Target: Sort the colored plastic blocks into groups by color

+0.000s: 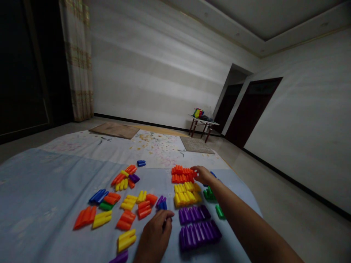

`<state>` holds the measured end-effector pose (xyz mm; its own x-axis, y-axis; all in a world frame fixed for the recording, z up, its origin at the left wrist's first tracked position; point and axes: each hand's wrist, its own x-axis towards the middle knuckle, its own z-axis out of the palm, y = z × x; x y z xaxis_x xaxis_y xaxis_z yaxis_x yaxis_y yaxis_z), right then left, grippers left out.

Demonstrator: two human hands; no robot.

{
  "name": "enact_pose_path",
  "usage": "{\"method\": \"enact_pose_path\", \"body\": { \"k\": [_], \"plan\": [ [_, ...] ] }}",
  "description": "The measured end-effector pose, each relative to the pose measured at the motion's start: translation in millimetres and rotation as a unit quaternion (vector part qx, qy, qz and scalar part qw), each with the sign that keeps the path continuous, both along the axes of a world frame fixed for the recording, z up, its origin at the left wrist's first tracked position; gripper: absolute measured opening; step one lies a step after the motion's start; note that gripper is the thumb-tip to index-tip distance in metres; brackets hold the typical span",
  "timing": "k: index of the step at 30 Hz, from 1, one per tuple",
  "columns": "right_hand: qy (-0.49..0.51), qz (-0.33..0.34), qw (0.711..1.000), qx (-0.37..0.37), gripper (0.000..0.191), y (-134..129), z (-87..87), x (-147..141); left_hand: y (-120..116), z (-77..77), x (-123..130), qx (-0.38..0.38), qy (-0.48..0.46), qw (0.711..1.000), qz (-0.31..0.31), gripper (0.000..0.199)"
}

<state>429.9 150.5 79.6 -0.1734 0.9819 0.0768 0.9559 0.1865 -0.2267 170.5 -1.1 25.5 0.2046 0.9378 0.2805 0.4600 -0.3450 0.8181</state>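
My right hand (204, 176) reaches to the right end of the double row of orange plastic pieces (179, 178). Its fingers are closed around an orange ribbed piece there. Below that row lie yellow pieces (186, 199) set side by side, then two rows of purple pieces (199, 235). Left of the purple rows, my left hand (157, 232) hovers low over the sheet with curled fingers; a small dark bit shows at its fingertips, too unclear to name. Just beyond it lie a blue piece (162, 205) and a purple one.
Loose orange, yellow, blue and purple pieces, such as a yellow piece (127, 240), are scattered at the left. Green pieces (210, 194) lie by my right forearm. Flat boards (113, 130) rest on the floral sheet's far side. A small table (205, 119) stands by the wall.
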Motion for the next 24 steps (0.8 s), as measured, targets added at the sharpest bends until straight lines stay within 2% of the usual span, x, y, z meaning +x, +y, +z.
{"method": "enact_pose_path", "body": {
  "k": [11,18,24],
  "plan": [
    [0.016,0.023,1.0,-0.012,0.055,-3.2,-2.7,-6.7,-1.1,2.9,0.5,-0.014,0.0,1.0,-0.008,0.025],
    [0.011,0.007,1.0,0.001,0.039,-8.2,-8.0,-2.3,-1.3,3.8,1.0,-0.02,0.0,1.0,-0.011,0.025],
    [0.011,0.003,1.0,0.005,0.038,-14.6,-7.4,-7.9,-3.3,6.2,1.2,-0.011,0.007,1.0,-0.006,0.026]
  ]
}}
